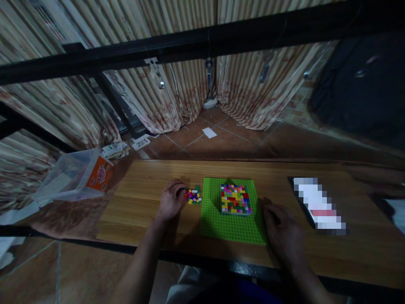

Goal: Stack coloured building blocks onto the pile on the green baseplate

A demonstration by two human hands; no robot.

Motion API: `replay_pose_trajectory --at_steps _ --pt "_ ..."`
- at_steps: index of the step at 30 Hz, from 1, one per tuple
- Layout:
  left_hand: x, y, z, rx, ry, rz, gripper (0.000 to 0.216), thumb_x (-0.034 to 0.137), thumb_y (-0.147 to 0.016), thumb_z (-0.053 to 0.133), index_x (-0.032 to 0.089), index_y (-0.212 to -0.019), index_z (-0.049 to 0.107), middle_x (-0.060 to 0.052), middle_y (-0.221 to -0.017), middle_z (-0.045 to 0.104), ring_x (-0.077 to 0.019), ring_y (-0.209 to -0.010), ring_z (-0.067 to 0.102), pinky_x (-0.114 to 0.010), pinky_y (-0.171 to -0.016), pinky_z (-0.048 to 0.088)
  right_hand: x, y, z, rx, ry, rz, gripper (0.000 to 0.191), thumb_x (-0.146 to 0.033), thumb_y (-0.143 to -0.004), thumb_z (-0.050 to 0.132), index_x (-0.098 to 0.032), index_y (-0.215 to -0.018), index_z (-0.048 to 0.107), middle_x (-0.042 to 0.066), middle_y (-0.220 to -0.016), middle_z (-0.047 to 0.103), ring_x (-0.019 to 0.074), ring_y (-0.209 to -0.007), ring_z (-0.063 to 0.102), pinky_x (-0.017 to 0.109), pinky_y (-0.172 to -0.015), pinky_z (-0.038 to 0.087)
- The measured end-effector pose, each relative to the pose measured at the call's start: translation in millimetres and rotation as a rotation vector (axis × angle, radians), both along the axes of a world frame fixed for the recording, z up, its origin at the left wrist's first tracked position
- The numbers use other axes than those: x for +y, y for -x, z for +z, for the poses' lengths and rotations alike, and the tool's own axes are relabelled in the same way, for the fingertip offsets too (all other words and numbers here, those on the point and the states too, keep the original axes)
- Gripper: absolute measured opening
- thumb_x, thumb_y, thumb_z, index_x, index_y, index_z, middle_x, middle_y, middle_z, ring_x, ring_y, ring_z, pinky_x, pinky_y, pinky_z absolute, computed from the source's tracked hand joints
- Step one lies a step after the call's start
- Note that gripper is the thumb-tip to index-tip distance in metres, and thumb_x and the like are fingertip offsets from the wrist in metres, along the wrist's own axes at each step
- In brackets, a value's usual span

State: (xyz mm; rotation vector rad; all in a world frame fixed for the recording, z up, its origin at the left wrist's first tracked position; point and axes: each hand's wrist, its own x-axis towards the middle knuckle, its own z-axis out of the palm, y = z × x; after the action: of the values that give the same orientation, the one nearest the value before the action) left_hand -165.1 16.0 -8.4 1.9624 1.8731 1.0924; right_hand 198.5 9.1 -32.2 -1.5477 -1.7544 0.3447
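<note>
Fingers (180, 192) on loose bricks (193, 196)

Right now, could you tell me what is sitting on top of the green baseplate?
A square block of small multicoloured bricks sits on the green baseplate, toward its far half. The right hand rests at its right edge. Whatever lies under the block is covered.

Relative to the wooden table (142, 219): a clear plastic bin (71, 175) with an orange label is seen off its left end, a pixelated flat item (318, 205) lies on its right part, striped curtains (177, 97) and a white paper scrap (209, 133) are seen on the tiled floor beyond.
</note>
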Motion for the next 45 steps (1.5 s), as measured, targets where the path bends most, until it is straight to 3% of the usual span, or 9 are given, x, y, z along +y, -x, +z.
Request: replay_pose_trajectory --at_steps 6,11,17,25,32,45 --pt "-12 -5 7.1 -0.203 0.017 0.145 0.017 0.032 -0.084 0.06 0.019 -0.093 0.064 -0.006 -0.095 0.071 -0.0192 -0.088 0.07 -0.031 -0.081 0.057 0 5 0.9 0.034 0.007 -0.034 0.029 -0.039 -0.094 0.048 -0.019 -0.094 0.068 0.011 -0.103 0.068 0.0232 -0.092 0.066 0.037 -0.082 0.054" --pt "-13 -15 20.4 -0.256 0.055 0.158 0.017 0.035 -0.078 0.066 0.02 -0.088 0.065 -0.004 -0.085 0.073 -0.0203 -0.083 0.071 -0.031 -0.076 0.057 1 10 5.4 0.079 0.001 -0.016 0.022 -0.03 -0.094 0.048 -0.02 -0.093 0.068 0.01 -0.103 0.069 0.0214 -0.093 0.067 0.035 -0.083 0.055" --pt "-10 -59 34.1 -0.468 0.121 0.063 0.015 0.033 -0.08 0.065 0.02 -0.087 0.066 -0.002 -0.084 0.073 -0.0177 -0.08 0.07 -0.029 -0.076 0.056 1 12 6.6 0.085 0.001 -0.018 0.02 -0.027 -0.093 0.049 -0.02 -0.092 0.068 0.01 -0.102 0.068 0.0213 -0.093 0.067 0.035 -0.083 0.054" --pt "19 -105 32.4 -0.452 0.063 -0.024 0.016 0.028 -0.083 0.062 0.02 -0.091 0.072 -0.004 -0.089 0.075 -0.0182 -0.086 0.07 -0.031 -0.083 0.054 1 11 7.9 0.109 0.015 -0.005 0.02 -0.027 -0.093 0.049 -0.02 -0.092 0.067 0.01 -0.101 0.067 0.0209 -0.091 0.066 0.035 -0.082 0.054" --pt "32 -110 25.6 -0.392 0.072 -0.074 0.019 0.028 -0.084 0.061 0.022 -0.095 0.074 -0.002 -0.093 0.076 -0.0186 -0.088 0.071 -0.031 -0.085 0.054 2 11 9.5 0.11 0.015 -0.015 0.021 -0.029 -0.092 0.049 -0.02 -0.092 0.068 0.01 -0.101 0.068 0.0217 -0.091 0.067 0.035 -0.081 0.054" --pt "37 -108 36.6 -0.37 0.058 -0.152 0.014 0.023 -0.079 0.062 0.022 -0.082 0.076 -0.002 -0.089 0.077 -0.0177 -0.083 0.071 -0.031 -0.084 0.056 0 12 11.6 0.127 0.027 -0.021 0.023 -0.032 -0.093 0.048 -0.02 -0.093 0.069 0.01 -0.102 0.068 0.0217 -0.091 0.067 0.035 -0.082 0.054"
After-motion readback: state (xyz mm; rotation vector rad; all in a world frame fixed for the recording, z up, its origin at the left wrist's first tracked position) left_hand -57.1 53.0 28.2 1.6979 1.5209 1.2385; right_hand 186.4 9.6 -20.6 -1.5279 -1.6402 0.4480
